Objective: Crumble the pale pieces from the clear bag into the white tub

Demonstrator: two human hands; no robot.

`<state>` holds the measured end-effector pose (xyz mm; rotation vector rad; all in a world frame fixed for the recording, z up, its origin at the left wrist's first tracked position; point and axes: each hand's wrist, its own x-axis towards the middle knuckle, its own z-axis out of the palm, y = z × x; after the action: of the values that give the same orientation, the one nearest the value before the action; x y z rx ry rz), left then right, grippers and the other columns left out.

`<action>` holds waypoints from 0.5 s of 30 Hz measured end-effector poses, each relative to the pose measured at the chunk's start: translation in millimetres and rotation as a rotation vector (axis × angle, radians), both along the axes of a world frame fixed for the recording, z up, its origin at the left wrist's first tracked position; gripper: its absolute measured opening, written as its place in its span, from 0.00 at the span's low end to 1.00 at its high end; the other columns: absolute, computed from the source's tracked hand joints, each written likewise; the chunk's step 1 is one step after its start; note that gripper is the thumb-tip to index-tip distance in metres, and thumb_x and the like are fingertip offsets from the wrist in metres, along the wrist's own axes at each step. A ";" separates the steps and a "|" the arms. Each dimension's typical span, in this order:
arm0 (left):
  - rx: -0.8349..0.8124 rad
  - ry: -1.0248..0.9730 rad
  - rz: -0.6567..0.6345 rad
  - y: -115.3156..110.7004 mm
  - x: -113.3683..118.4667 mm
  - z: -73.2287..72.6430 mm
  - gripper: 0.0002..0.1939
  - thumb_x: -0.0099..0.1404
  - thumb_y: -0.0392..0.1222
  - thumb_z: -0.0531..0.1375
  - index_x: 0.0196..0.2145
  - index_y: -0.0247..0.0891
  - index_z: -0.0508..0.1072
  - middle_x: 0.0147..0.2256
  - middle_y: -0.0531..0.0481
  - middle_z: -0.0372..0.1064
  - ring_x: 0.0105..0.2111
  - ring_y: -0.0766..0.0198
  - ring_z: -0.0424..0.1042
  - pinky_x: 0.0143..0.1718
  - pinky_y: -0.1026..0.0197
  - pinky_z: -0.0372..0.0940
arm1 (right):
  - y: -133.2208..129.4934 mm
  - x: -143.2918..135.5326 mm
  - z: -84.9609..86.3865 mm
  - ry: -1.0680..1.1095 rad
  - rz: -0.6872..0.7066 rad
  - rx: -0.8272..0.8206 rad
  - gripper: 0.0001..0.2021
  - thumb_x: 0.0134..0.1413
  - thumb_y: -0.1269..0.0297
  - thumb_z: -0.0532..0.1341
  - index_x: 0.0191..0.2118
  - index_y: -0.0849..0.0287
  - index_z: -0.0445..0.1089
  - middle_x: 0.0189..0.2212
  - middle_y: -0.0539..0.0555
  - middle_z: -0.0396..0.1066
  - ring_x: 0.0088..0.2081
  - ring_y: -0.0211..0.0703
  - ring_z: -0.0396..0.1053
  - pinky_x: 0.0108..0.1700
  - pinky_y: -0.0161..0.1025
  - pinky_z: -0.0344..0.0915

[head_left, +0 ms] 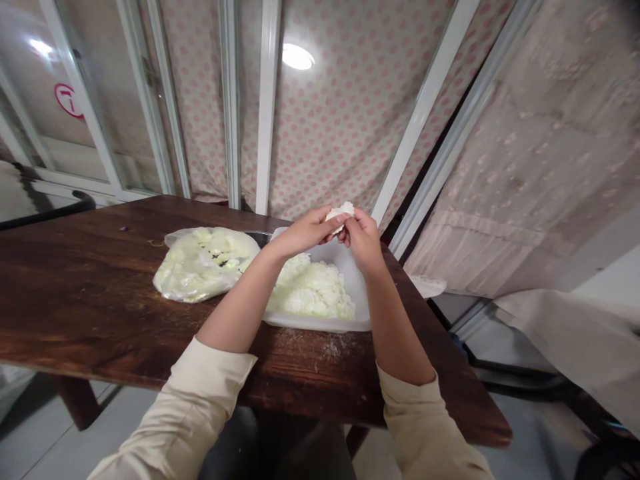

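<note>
A whitish cauliflower floret (341, 211) is between my two hands, above the far part of a white plastic tub (357, 293). My left hand (310, 230) comes from the left with its fingers closed on the floret. From the other side, my right hand (361, 237) pinches the same piece with thumb and fingers. Below them, a heap of pale cauliflower pieces (317, 290) fills much of the tub. My forearms hide parts of the tub's left and right sides.
A clear plastic bag (200, 267) with pale green-white pieces lies left of the tub. Both rest on a dark wooden table (90, 280), its surface strewn with small crumbs (325, 343). Behind stand framed glass panels with a dotted curtain (330, 133). Draped cloth (575, 327) is at the right.
</note>
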<state>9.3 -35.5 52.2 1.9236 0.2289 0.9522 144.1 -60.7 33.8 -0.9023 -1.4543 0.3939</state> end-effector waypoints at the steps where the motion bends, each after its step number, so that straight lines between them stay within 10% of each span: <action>1: -0.004 0.007 -0.003 -0.8 -0.2 0.0 0.16 0.62 0.52 0.54 0.27 0.36 0.62 0.21 0.55 0.59 0.19 0.75 0.54 0.21 0.68 0.49 | 1.0 2.2 0.3 0.031 -0.047 0.008 0.12 0.55 0.54 0.54 0.28 0.56 0.60 0.15 0.43 0.55 0.17 0.30 0.55 0.21 0.31 0.52; 8: -0.085 -0.031 0.048 1.2 1.2 -1.5 0.16 0.63 0.47 0.53 0.23 0.37 0.57 0.18 0.58 0.50 0.17 0.75 0.50 0.20 0.67 0.46 | -6.5 18.7 5.7 -0.115 -0.261 0.091 0.10 0.54 0.59 0.55 0.25 0.57 0.59 0.16 0.44 0.53 0.19 0.33 0.54 0.23 0.33 0.53; 15: 0.045 -0.022 0.124 0.7 2.0 0.0 0.23 0.63 0.54 0.51 0.20 0.33 0.66 0.19 0.53 0.62 0.18 0.74 0.53 0.21 0.67 0.49 | -12.5 4.6 3.8 -0.258 0.058 -0.012 0.15 0.57 0.50 0.51 0.31 0.57 0.63 0.19 0.46 0.60 0.22 0.33 0.59 0.26 0.33 0.56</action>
<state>11.3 -34.8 52.2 1.9573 0.3192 1.0682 148.7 -73.2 37.7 -0.9476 -1.7189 0.3381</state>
